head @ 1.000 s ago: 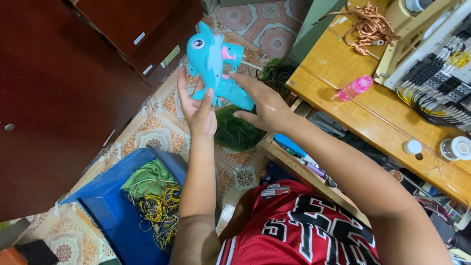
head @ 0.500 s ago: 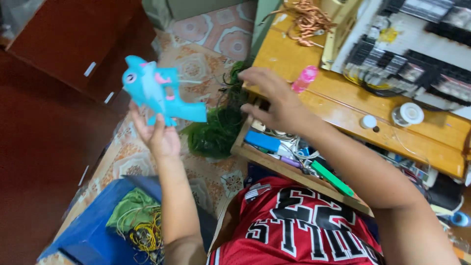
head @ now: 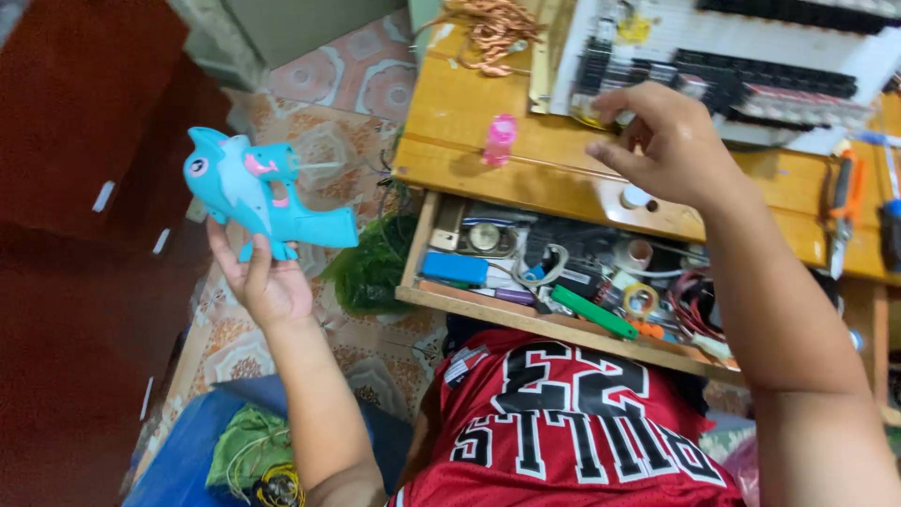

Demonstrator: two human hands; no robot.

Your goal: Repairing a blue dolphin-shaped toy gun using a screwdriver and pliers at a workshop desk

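My left hand (head: 266, 282) holds a turquoise dolphin-shaped toy (head: 253, 192) with pink fins up over the patterned floor tiles, left of the desk. My right hand (head: 662, 141) hovers empty with loosely curled fingers over the yellow wooden desk top (head: 450, 113), just in front of a white board of black electronic parts (head: 751, 56). A small pink plastic piece (head: 500, 139) lies on the desk to the left of that hand, and a small white round cap (head: 637, 197) sits just below it.
An open drawer (head: 563, 272) under the desk top is full of tools, tape rolls and a green marker. A tangle of copper wire (head: 488, 28) lies at the desk's far corner. Screwdrivers (head: 849, 202) rest at the right. A blue bin (head: 188, 460) with cloth and wire sits at the lower left.
My right hand has let go of the toy and moved right and up over the desk. My left hand keeps the toy, which has shifted left in view.
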